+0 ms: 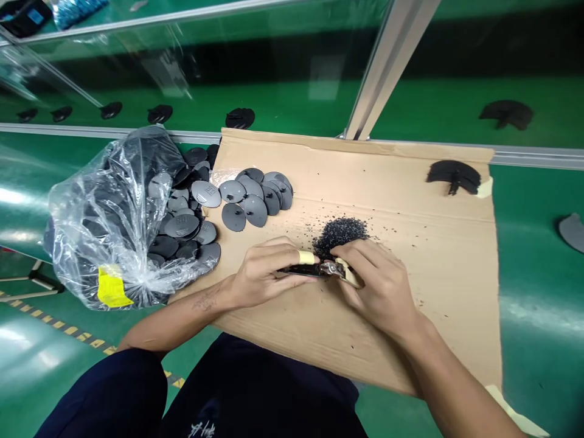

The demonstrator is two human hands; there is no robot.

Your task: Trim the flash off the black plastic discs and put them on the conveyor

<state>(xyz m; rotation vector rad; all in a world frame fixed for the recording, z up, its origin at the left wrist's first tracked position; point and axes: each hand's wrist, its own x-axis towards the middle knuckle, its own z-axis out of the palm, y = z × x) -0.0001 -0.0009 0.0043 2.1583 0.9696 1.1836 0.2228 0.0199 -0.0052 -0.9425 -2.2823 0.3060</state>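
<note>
My left hand [264, 274] is closed on a flat black plastic disc [298, 270] held edge-on over the cardboard sheet [433, 243]; a finger wears tan tape. My right hand [376, 283] is closed on a small metal cutter with pale handles [337, 269], its jaws at the disc's edge. Just beyond the hands lies a pile of black plastic trimmings [340, 234]. A group of dark grey discs [255, 198] lies on the cardboard to the left.
A clear plastic bag [114, 225] with a yellow label spills several discs at the left. A stack of black parts [454, 175] sits at the cardboard's far right. Single discs [239, 117] ride the green conveyor behind an aluminium rail [387, 67].
</note>
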